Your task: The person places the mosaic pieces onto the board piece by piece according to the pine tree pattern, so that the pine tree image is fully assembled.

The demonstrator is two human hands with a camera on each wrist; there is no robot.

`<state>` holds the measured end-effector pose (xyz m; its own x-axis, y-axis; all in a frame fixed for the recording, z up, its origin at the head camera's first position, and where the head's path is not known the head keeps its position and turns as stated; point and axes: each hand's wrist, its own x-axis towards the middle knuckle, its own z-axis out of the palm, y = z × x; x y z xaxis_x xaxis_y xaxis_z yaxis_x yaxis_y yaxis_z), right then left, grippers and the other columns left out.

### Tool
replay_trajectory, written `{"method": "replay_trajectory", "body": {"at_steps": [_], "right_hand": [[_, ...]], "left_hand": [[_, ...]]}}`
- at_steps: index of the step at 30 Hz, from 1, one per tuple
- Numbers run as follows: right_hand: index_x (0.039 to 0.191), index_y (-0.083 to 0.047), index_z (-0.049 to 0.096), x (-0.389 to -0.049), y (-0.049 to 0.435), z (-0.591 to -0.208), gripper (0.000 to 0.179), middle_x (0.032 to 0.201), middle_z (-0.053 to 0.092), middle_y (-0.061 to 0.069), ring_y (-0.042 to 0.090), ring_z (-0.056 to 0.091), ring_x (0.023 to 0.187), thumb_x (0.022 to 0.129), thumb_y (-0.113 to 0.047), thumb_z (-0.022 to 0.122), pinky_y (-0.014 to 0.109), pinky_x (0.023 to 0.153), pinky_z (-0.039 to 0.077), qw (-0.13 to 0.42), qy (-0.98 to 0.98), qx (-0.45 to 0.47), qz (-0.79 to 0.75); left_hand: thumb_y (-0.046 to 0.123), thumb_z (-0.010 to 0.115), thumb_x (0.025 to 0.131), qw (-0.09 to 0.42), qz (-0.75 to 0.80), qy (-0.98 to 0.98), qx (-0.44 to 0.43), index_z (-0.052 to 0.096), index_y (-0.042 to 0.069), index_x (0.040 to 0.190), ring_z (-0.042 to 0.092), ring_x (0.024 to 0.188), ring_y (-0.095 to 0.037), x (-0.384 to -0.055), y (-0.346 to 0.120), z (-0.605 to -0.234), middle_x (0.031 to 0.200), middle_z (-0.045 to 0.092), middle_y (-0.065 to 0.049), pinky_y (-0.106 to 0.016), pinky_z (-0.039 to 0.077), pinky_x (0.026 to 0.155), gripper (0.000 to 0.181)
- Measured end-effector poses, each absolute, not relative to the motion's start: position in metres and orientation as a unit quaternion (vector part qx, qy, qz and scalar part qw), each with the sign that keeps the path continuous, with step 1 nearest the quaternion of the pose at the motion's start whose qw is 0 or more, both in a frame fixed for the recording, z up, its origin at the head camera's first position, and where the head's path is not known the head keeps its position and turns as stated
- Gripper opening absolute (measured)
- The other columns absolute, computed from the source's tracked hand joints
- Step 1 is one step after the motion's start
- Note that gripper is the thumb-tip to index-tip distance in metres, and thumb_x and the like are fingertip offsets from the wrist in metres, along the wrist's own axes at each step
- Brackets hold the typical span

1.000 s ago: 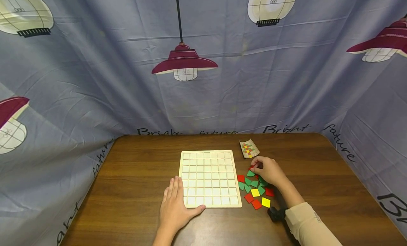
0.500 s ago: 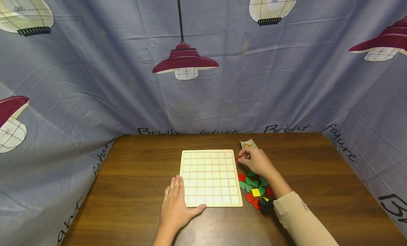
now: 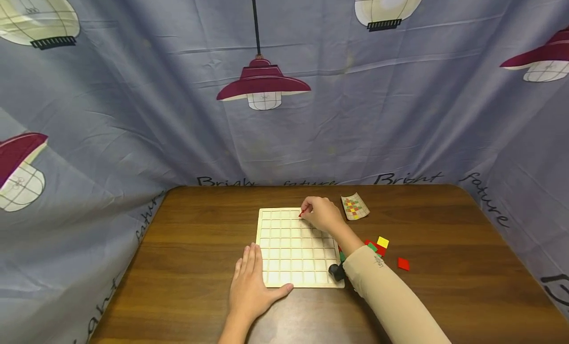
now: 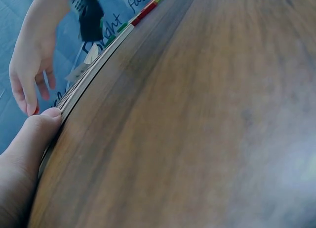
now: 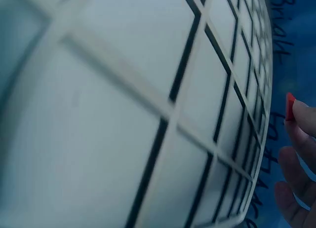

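My left hand (image 3: 250,287) lies flat at the lower left corner of a pale wooden grid board (image 3: 284,255), fingers straight along its left side and thumb by the near edge. In the left wrist view the left thumb (image 4: 32,139) touches the board's edge. Over the board's far right part, my right hand (image 3: 323,213) pinches a small red tile (image 3: 302,213) between thumb and fingertips. The right wrist view has this red tile (image 5: 290,108) tilted on edge beyond the grid. Whether it touches the board cannot be told.
Right of the board lie loose pieces, partly hidden by the right forearm: a yellow square (image 3: 383,242), a green piece (image 3: 372,247) and a separate red square (image 3: 403,264). A pattern card (image 3: 354,207) with coloured shapes lies behind them. A printed curtain (image 3: 284,136) hangs behind the table.
My right hand has carried the red tile left from the pile, past the pattern card, to above the board. The forearm now hides other pieces of the pile. The left hand stays put.
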<state>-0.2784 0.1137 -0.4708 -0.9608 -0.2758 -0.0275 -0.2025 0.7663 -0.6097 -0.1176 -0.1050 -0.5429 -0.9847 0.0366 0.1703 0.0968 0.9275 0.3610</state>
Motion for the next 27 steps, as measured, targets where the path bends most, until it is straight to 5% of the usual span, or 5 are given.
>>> {"method": "replay_trajectory", "body": {"at_steps": [18,27], "right_hand": [[0.096,-0.018,0.069,-0.291,0.087,-0.487,0.004,0.083,0.068,-0.005,0.011,0.060,0.067,0.093,-0.020,0.070,0.026,0.058,0.047,0.047,0.950,-0.119,-0.285],[0.101,-0.019,0.069,-0.292,0.085,-0.489,0.009,0.094,0.062,-0.002,0.015,0.057,0.077,0.093,-0.024,0.070,0.031,0.063,0.048,0.050,0.960,-0.106,-0.254]], "left_hand": [[0.094,0.052,0.065,0.070,-0.181,-0.981,-0.030,0.025,0.002,0.156,0.018,0.154,-0.028,-0.119,-0.104,-0.541,0.165,0.021,-0.014,-0.049,0.020,0.125,0.133],[0.094,0.053,0.064,0.077,-0.180,-0.980,-0.030,0.026,0.001,0.156,0.019,0.154,-0.029,-0.120,-0.104,-0.544,0.165,0.023,-0.014,-0.049,0.021,0.125,0.133]]}}
